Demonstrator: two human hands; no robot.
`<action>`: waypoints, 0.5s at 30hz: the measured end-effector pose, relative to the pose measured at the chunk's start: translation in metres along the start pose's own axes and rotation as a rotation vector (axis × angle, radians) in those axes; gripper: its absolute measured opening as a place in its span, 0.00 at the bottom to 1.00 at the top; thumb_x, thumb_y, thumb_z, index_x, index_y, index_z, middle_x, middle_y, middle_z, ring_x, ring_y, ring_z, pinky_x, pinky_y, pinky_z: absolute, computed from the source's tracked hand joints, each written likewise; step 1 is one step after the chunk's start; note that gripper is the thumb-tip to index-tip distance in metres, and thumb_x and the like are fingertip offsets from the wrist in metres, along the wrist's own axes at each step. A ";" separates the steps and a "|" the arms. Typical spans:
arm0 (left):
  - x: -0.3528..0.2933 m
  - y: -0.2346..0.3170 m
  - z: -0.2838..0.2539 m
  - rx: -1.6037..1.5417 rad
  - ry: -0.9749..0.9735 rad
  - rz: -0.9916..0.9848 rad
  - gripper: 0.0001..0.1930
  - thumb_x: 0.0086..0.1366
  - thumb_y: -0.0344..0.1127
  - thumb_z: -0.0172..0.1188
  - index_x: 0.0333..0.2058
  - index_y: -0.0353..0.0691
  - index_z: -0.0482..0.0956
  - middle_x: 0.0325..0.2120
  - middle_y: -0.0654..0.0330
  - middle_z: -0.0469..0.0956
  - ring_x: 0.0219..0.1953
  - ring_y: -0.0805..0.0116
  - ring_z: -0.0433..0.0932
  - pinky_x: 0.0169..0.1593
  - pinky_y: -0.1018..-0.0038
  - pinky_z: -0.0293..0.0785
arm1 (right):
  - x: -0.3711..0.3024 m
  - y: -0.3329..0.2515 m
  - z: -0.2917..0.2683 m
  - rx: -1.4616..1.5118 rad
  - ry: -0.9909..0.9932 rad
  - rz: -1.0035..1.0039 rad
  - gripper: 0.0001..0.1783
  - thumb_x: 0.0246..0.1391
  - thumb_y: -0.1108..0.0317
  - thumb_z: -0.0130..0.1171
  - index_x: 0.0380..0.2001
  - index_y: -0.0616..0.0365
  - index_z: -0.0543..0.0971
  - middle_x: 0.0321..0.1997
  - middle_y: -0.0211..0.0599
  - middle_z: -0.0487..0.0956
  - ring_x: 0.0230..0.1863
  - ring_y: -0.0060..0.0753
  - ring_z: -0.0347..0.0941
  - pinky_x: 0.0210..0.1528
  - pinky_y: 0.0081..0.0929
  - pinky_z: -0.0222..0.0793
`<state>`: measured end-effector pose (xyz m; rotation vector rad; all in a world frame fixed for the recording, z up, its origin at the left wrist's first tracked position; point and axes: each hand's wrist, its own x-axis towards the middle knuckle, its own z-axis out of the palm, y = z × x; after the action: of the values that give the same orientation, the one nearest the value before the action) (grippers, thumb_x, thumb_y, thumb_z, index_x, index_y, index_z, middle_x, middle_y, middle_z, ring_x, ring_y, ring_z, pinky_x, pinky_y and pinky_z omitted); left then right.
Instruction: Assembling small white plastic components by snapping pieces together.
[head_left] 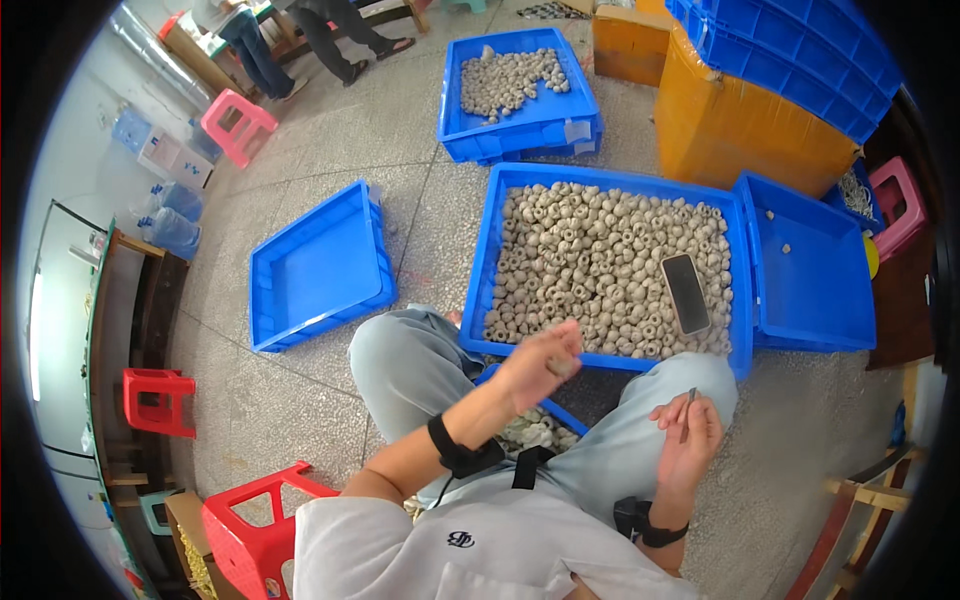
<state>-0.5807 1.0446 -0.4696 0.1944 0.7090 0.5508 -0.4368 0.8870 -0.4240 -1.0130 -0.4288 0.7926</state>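
The person sits with knees apart over the speckled floor (300, 400); the left hand (540, 365) is raised in front of the body, its fingers (565, 345) curled shut around a small grey ring-shaped piece (563, 366), which sits at the fingertips just above the near rim of the big blue crate (490, 260); the right hand (685, 430) hovers over the right knee, fingers closed in a pinch on a thin metal tool (689, 408) that stands nearly upright; the two hands are apart, the tool well to the right of the held piece; beyond the left fingers the big crate is heaped with more grey ring pieces (590, 260), and a dark phone (686, 292) lies flat on that heap, beyond the right fingers; below the hands, between the knees, a smaller blue tray (560, 412) holds a few of the same pieces; to the far left of the left fingers an empty blue crate (315, 265) rests tilted on the floor; to the right of the right fingers another blue crate (810, 270) holds only a couple of pieces; farther off a fourth crate (520, 95) is partly filled; red stools (160, 400) stand at the left.
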 end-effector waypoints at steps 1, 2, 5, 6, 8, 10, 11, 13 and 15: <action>-0.006 -0.014 -0.002 0.098 -0.036 -0.050 0.15 0.54 0.24 0.52 0.42 0.40 0.67 0.30 0.64 0.69 0.32 0.74 0.69 0.36 0.77 0.68 | 0.001 0.002 -0.001 0.003 0.000 -0.005 0.11 0.55 0.67 0.45 0.22 0.61 0.68 0.20 0.35 0.68 0.22 0.26 0.63 0.31 0.31 0.65; -0.014 -0.020 0.000 0.193 -0.074 -0.102 0.12 0.57 0.26 0.50 0.41 0.39 0.68 0.32 0.64 0.70 0.33 0.74 0.70 0.36 0.79 0.68 | 0.000 0.003 -0.001 0.002 -0.001 -0.010 0.11 0.55 0.67 0.45 0.22 0.61 0.68 0.21 0.36 0.68 0.22 0.26 0.63 0.32 0.31 0.64; -0.036 -0.020 0.015 0.371 -0.174 -0.177 0.12 0.62 0.37 0.49 0.42 0.39 0.68 0.33 0.63 0.71 0.31 0.75 0.71 0.31 0.81 0.69 | -0.003 0.007 0.005 -0.023 0.114 0.074 0.11 0.55 0.67 0.45 0.21 0.61 0.67 0.21 0.36 0.68 0.23 0.26 0.63 0.32 0.30 0.64; -0.037 -0.013 0.007 0.443 -0.314 -0.187 0.13 0.62 0.41 0.50 0.41 0.41 0.68 0.30 0.63 0.72 0.32 0.75 0.70 0.29 0.83 0.66 | -0.004 0.005 0.010 -0.011 0.012 0.051 0.11 0.54 0.67 0.45 0.21 0.61 0.66 0.21 0.35 0.68 0.23 0.26 0.63 0.33 0.29 0.64; -0.047 -0.005 0.008 0.631 -0.295 -0.089 0.15 0.63 0.46 0.47 0.39 0.42 0.71 0.26 0.69 0.70 0.28 0.81 0.67 0.27 0.85 0.63 | -0.009 0.002 0.025 -0.038 -0.066 0.075 0.11 0.54 0.68 0.46 0.21 0.62 0.66 0.21 0.35 0.68 0.24 0.26 0.64 0.33 0.26 0.64; -0.053 0.007 0.015 0.669 -0.299 -0.010 0.19 0.63 0.47 0.46 0.47 0.41 0.69 0.29 0.69 0.68 0.29 0.82 0.64 0.31 0.87 0.60 | -0.011 0.005 0.038 -0.066 -0.149 0.160 0.09 0.54 0.69 0.46 0.24 0.63 0.69 0.22 0.36 0.71 0.23 0.22 0.63 0.30 0.20 0.62; -0.056 0.015 0.017 0.623 -0.336 -0.015 0.20 0.63 0.46 0.45 0.49 0.41 0.68 0.31 0.68 0.68 0.29 0.81 0.63 0.31 0.87 0.60 | -0.010 0.009 0.042 -0.115 -0.191 0.195 0.10 0.55 0.69 0.47 0.24 0.63 0.70 0.22 0.36 0.72 0.22 0.21 0.63 0.29 0.19 0.61; -0.060 0.019 0.011 0.568 -0.372 -0.044 0.21 0.64 0.45 0.44 0.51 0.40 0.66 0.32 0.68 0.68 0.29 0.81 0.63 0.32 0.86 0.60 | -0.011 0.015 0.051 -0.170 -0.213 0.243 0.10 0.55 0.68 0.47 0.24 0.63 0.70 0.22 0.35 0.73 0.22 0.19 0.62 0.28 0.17 0.61; -0.066 0.016 0.003 0.754 -0.412 0.180 0.22 0.62 0.38 0.50 0.54 0.39 0.62 0.35 0.64 0.70 0.30 0.79 0.65 0.32 0.83 0.64 | -0.013 0.019 0.061 -0.192 -0.217 0.248 0.10 0.55 0.68 0.48 0.24 0.62 0.71 0.21 0.33 0.72 0.20 0.16 0.61 0.27 0.15 0.60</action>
<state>-0.6267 1.0225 -0.4246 1.0526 0.4681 0.3723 -0.4922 0.9182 -0.4107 -1.1784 -0.5812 1.1064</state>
